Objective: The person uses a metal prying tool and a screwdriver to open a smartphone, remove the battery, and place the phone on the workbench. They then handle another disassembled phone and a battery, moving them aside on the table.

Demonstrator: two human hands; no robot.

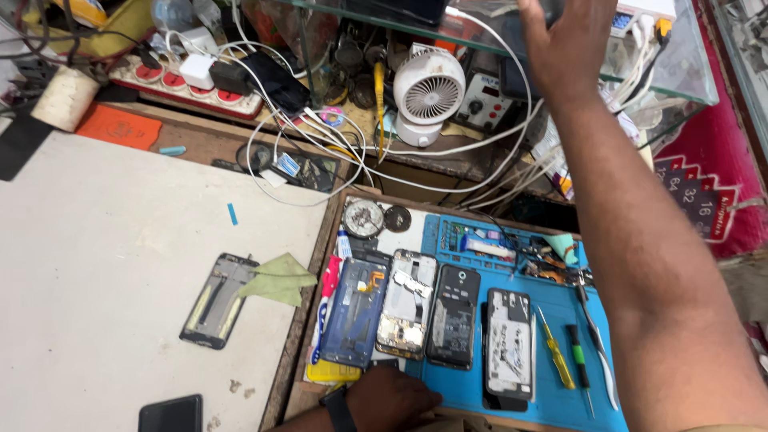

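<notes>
My right hand (565,50) reaches up to the glass shelf (690,74) at the top, over a dark object; its fingertips run out of the frame. My left hand (390,397), with a black watch on the wrist, rests curled at the near edge of the blue work mat (552,400). Just beyond it lie several opened phones side by side: a blue-backed one (355,312), a white-framed one (406,304), a black one (454,317) and one with a pale inner plate (509,342).
A yellow screwdriver (556,354), a green-black screwdriver (578,357) and tweezers (597,336) lie on the mat's right. A phone frame (216,302) and green cloth (280,278) sit on the white table. Behind: a white fan (429,86), power strip (184,85), tangled white cables (320,144).
</notes>
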